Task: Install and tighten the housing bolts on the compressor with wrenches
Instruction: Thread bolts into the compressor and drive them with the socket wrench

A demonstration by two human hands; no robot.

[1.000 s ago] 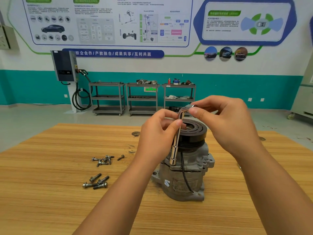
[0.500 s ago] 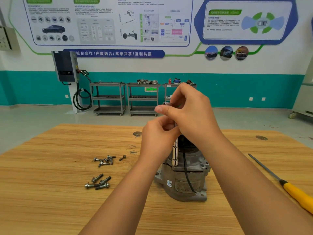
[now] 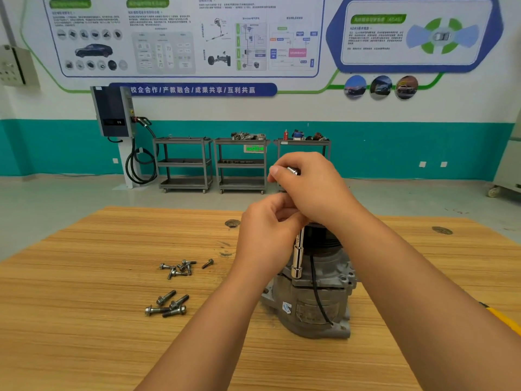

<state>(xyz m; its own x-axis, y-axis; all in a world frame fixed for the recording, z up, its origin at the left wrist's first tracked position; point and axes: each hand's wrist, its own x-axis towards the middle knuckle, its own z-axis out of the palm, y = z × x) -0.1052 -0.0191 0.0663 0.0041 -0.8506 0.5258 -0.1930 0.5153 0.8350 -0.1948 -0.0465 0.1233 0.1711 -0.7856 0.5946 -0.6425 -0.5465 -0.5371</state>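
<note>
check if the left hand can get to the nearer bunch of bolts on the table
Probably yes, once freed. The nearer bolts lie on bare table left of the compressor, nothing between them and the left hand. That hand grips the wrench shaft, so it must let go first.

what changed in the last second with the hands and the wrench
The right hand swung the top arm of the wrench from the right round to the left, and is now above the left hand. Neither grip let go. The socket end stayed on the compressor; the loose bolts did not move.
</note>
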